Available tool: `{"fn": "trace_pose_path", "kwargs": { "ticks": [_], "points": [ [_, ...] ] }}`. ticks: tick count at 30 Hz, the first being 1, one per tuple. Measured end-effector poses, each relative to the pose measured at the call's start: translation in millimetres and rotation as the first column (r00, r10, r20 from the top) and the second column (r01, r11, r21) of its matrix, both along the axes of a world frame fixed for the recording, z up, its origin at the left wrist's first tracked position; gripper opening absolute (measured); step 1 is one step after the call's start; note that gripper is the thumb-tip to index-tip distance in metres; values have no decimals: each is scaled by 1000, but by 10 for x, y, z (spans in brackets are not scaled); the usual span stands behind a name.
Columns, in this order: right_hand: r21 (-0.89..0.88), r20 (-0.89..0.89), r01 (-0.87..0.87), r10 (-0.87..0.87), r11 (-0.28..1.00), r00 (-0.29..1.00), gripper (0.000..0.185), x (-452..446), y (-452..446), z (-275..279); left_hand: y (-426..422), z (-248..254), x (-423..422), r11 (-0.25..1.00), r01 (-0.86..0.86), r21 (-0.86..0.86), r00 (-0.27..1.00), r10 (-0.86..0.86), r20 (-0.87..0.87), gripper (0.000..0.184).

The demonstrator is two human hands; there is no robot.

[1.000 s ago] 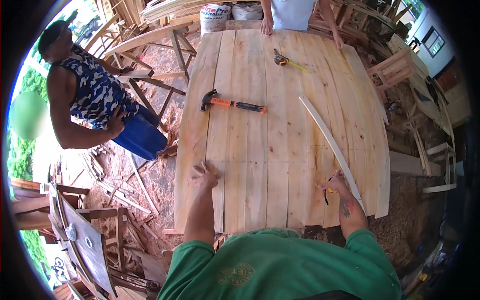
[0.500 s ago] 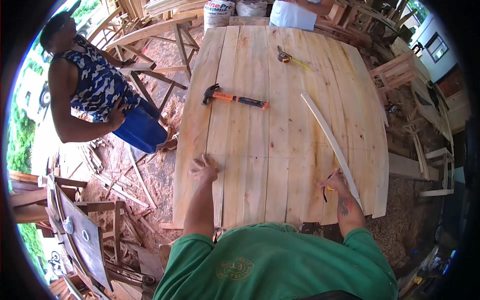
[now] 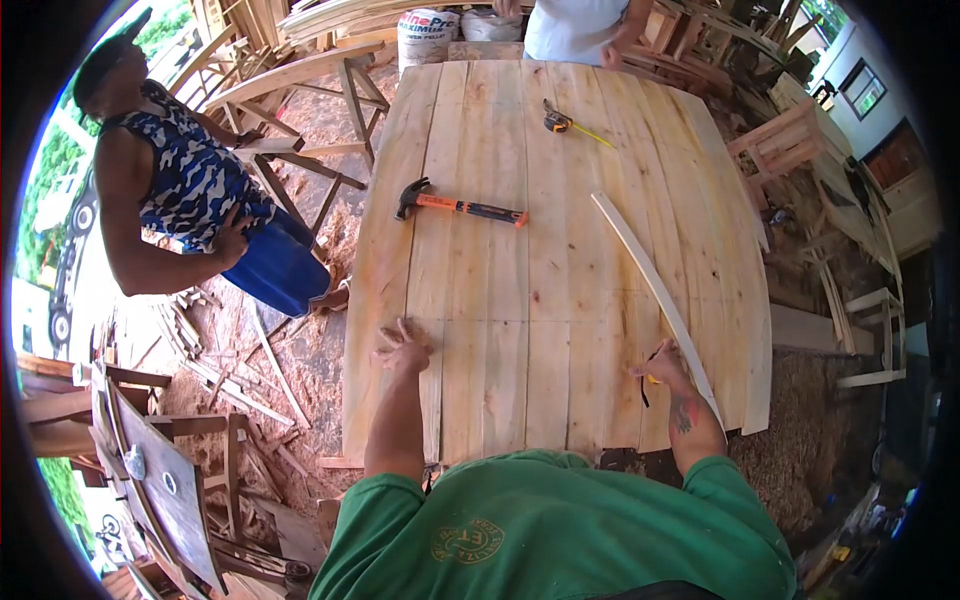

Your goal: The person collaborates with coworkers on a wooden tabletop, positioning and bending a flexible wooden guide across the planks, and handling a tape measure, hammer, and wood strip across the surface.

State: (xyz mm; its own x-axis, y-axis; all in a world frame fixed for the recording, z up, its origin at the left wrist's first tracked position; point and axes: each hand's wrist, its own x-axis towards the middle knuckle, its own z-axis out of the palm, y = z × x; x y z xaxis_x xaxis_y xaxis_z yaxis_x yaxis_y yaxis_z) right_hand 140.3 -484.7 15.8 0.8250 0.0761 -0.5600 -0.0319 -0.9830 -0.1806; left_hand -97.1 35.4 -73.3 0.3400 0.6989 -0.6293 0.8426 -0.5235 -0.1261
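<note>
My left hand (image 3: 402,347) rests with spread fingers on the left part of a large panel of joined wooden boards (image 3: 500,380). On the right, my right hand (image 3: 661,366) is closed around a small yellow and black tool (image 3: 651,380), with a black strap hanging from it. Beside that hand lies a long, thin, curved wooden strip (image 3: 655,283). An orange and black claw hammer (image 3: 460,206) is on the upper left of the panel. Farther back lies a tape measure (image 3: 557,122) with a short length of yellow blade out.
A person in a camouflage top (image 3: 200,170) stands at the left, and another in a light shirt (image 3: 572,30) at the far edge. Wooden trestles (image 3: 352,100), sacks (image 3: 428,40), scrap strips and shavings surround the panel. A wooden frame (image 3: 785,140) stands right.
The person at the far edge has shifted, with arms lifted off the panel. My view has moved slightly. Both my hands keep their places on the panel.
</note>
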Motion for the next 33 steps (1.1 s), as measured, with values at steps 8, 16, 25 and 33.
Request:
{"fn": "trace_pose_path", "kwargs": {
  "ticks": [8,16,25,33],
  "points": [
    [27,41,1,-2,1000,999,99,-15,-7,-45,-267,817,73,981,-175,-86,983,179,43,101],
    [-13,8,37,-37,999,999,98,-31,49,9,-273,784,82,984,-171,-49,984,173,37,102],
    [-11,5,21,-21,1000,1000,98,-40,86,114,-288,824,75,981,-185,-66,980,189,57,101],
    [-38,33,-11,12,999,999,101,-4,17,-52,-303,929,81,980,-181,-83,979,187,76,98]
  ]
}}
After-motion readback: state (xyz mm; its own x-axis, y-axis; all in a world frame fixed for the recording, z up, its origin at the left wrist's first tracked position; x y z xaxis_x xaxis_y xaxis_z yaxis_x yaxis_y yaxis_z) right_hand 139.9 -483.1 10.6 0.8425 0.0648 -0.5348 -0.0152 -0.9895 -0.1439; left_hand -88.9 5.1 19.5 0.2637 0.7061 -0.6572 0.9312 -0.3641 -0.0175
